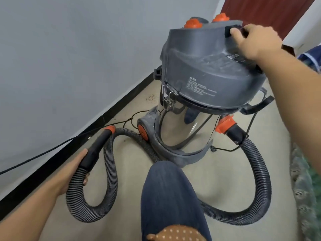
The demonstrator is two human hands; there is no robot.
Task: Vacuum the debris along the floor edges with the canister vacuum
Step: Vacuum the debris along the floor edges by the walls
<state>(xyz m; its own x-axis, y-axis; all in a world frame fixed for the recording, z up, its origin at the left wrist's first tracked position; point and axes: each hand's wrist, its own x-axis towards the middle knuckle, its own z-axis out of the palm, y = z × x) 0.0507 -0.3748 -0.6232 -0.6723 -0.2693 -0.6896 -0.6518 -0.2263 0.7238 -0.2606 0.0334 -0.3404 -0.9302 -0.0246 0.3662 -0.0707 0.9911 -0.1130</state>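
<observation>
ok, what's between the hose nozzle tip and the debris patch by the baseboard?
Head view: from the nozzle tip to the debris lies bare floor crossed by a thin black cord; the canister's wheel housing sits just right of that line.

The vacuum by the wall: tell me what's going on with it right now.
A person stands over a canister vacuum beside the wall. The left hand grips the hose just behind its black nozzle, which points along the black baseboard. The right hand grips the grey lid at its far top edge. Reddish debris lies by the baseboard beyond the canister, not yet picked up.
</observation>
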